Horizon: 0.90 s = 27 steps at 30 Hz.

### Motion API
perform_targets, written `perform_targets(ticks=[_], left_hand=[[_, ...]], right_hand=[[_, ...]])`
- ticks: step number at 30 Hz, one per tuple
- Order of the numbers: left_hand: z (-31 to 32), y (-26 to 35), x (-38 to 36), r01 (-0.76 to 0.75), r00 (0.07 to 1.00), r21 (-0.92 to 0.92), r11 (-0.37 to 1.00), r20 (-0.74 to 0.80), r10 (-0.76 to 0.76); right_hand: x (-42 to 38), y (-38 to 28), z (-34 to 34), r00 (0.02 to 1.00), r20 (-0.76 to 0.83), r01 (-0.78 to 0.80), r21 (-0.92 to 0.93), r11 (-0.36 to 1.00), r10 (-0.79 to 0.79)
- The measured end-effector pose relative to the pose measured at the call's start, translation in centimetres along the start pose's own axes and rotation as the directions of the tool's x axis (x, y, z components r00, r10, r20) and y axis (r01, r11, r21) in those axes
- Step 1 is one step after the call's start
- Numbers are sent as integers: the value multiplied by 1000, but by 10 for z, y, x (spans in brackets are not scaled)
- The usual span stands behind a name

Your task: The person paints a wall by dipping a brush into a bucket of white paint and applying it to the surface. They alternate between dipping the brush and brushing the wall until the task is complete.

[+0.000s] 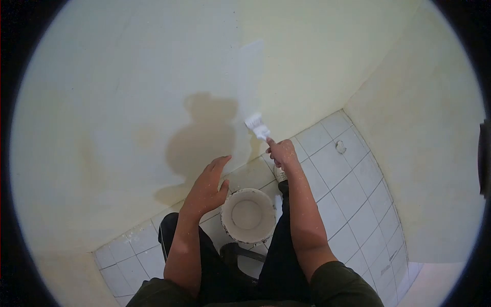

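Observation:
My right hand [282, 153] is closed around the handle of a paintbrush [257, 126]. White paint coats the brush, and its bristles are at the wall, near the lower end of a fresh white strip [250, 71]. My left hand [207, 187] holds nothing; its fingers are stretched out and the thumb stands apart, in front of the wall [117, 102]. Just below and right of that hand, between my legs, stands a round bucket [248, 216] with paint-stained rim and pale paint inside.
White floor tiles [353, 189] with dark joints meet the walls in a corner at the right. A small pale lump [340, 147] lies on them. Below the bucket is a dark curved object [232, 256]. A dark object [484, 158] shows at the far right edge.

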<state>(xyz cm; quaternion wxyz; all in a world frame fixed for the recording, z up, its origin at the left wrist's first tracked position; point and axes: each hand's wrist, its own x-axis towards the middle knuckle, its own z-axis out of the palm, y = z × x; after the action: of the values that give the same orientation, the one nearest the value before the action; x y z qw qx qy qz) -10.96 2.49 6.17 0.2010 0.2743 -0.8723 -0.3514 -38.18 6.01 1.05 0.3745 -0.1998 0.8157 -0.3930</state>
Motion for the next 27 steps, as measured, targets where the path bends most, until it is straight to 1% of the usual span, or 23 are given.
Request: perform_targets(ticks=[2,6,8,10,12,14,17,20,21,23,27], left_hand=[[0,-5,-1,-30,1000,13,999,-1,30],[2,-15,0,6,998,-16,1000,-62,-7],[4,-21,4,21,993,-34,999,-117,-25],[5,-23,4,-1,992,-39,999,-128,-4],[6,-25,3,-16,992,-48,999,-128,10],[7,-27,2,-26,993,-63,998,-116,19],[5,-28,2,-44,992,-74,996,-119,35],[3,-25,3,-8,995,-73,997,-98,1],[3,-25,2,-6,996,-69,998,-84,0],[4,-26,2,1,998,-66,998,-62,-5],[7,-27,3,31,999,-18,999,-19,-31]], right_hand=[[-1,3,2,999,-16,41,-99,994,-43],[-12,-12,4,993,-50,107,46,993,-105],[-41,-53,-8,982,-90,177,137,975,-166],[-69,-95,-22,968,-118,243,242,939,-220],[-93,-136,-36,938,-158,342,305,889,-307],[-119,-169,-49,911,-148,406,483,776,-385],[-131,-188,-52,825,-216,539,577,613,-522],[-101,-164,-23,845,-251,533,472,702,-472],[-74,-141,-8,836,-267,549,374,748,-480],[-35,-95,14,878,-223,476,309,823,-424],[1,-12,30,977,-59,212,363,907,-204]])
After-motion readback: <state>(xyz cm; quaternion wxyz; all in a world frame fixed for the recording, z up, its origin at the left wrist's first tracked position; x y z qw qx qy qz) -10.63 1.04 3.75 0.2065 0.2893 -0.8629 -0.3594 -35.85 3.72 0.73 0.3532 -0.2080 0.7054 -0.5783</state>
